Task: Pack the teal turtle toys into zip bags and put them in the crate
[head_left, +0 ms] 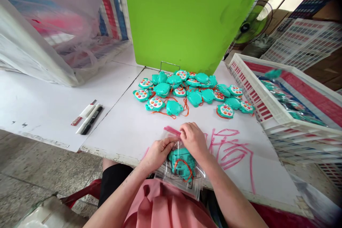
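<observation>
A clear plastic bag (pixel 167 174) with a pink strip along its top edge lies at the table's front edge, partly over my lap. Inside it is a teal turtle-shaped toy (pixel 184 158) with an orange cord, seen through printed lettering and a barcode. My left hand (pixel 160 151) pinches the bag's upper part from the left. On the right, my right hand (pixel 192 137) has its fingers closed on the bag near the pink strip. Beyond both hands, a heap of similar teal turtle toys (pixel 174 107) with coloured dots and orange cords rests on the table.
A green board (pixel 184 17) stands behind the heap. To the right is a white plastic crate (pixel 294 123) with bagged toys in it. Markers (pixel 91 119) and a small knife-like item (pixel 83 114) lie left. Plastic sheeting (pixel 77 53) covers the left back; a fan (pixel 253 25) stands behind.
</observation>
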`<state>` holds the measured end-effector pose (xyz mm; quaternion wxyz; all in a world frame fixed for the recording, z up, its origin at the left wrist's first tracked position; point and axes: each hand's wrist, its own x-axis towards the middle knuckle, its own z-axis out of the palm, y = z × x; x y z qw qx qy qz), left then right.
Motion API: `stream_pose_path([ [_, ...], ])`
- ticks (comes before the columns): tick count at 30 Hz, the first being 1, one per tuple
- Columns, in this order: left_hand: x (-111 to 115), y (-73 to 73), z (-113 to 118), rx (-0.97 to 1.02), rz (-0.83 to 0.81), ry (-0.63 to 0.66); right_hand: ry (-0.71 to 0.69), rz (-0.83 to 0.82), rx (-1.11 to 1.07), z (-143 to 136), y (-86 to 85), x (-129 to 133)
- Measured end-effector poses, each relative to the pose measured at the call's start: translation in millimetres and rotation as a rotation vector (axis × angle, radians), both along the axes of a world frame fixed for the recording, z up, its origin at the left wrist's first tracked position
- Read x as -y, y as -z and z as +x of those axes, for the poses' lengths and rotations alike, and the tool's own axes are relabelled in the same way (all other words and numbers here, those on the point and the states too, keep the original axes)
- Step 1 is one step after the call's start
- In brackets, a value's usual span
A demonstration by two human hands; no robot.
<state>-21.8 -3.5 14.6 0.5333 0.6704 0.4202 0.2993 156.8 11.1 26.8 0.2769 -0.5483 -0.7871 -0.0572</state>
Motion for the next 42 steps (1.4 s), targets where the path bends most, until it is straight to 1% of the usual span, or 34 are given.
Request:
stream_pose_path([
  [3,1,2.2,-1,0.043,-0.078,-0.022,0.154,0.072,-0.001,38,1.1,-4],
  [7,0,6.4,-1,0.117,-0.137,-0.028,0.426,0.197,-0.015,108,-2.3,0],
  [9,0,8.5,-1,0.135,-0.146,-0.026,0.533,0.219,0.007,139,-4.9,7],
  [11,1,9.5,-1,0.148,-0.159,-0.028,0.603,0.207,0.046,160,-5.5,17],
  [13,1,9.5,-1,0.158,-0.171,-0.039,0.622,0.188,0.066,168,-1.5,31],
  [15,1,9.1,-1,0.184,-0.189,-0.041,0.561,0.169,0.087,163,7.7,45],
  [18,1,9.9,0,0.249,-0.229,0.003,0.391,0.115,0.165,141,24.5,63],
  [20,0,11.8,1,0.268,-0.259,0.019,0.331,0.137,0.163,128,29.8,70],
  [21,0,13.0,1,0.264,-0.269,0.014,0.323,0.177,0.121,123,29.3,71],
  [23,0,15.6,2,0.255,-0.271,-0.005,0.305,0.26,-0.016,115,23.3,68],
  [25,0,17.8,2,0.255,-0.251,-0.019,0.243,0.258,-0.139,107,14.4,61],
  [27,1,19.0,1,0.265,-0.231,-0.035,0.17,0.16,-0.174,95,7.3,52],
  [29,1,19.2,0,0.281,-0.219,-0.047,0.136,0.035,-0.17,78,4.1,45],
  [32,2,17.8,0,0.293,-0.195,-0.047,0.055,-0.156,-0.234,54,4.2,40],
  [34,2,16.8,0,0.293,-0.183,-0.046,-0.014,-0.282,-0.32,45,4.7,40],
  [37,1,16.8,1,0.275,-0.179,-0.052,-0.055,-0.478,-0.462,45,3.4,41],
  [39,1,18.0,1,0.239,-0.18,-0.056,-0.054,-0.602,-0.585,55,1.1,42],
  [42,0,19.5,-1,0.214,-0.188,-0.027,-0.057,-0.71,-0.768,75,-2.9,45],
])
